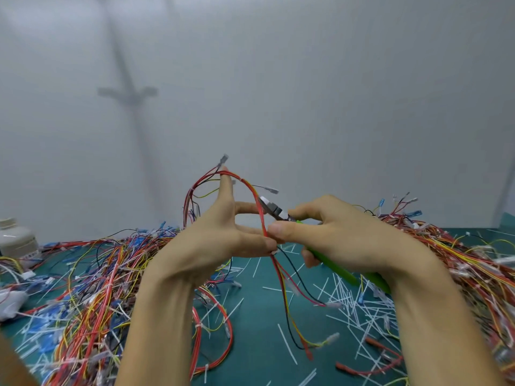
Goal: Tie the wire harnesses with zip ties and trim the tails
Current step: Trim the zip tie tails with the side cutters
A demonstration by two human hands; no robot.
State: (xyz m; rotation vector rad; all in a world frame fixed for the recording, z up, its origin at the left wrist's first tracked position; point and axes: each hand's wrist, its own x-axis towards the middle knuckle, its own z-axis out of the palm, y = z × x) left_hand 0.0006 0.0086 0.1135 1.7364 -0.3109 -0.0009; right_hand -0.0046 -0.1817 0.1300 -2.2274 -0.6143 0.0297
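Above the surface (pixel 250 344), harness (pixel 257 203): near-vertical loop, between the hands.
Left hand (pixel 223 232): pinches harness.
Right hand (pixel 334 235): grips cutters (pixel 274 210), blades just beside the pinch.

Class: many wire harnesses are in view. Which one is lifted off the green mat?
The red-and-yellow harness looped over the raised forefinger of the left hand, which pinches it lower down. The others lie in heaps on the mat.

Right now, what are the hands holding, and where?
The left hand pinches the wire bundle below its loop; the right hand grips green cutters by the handles.
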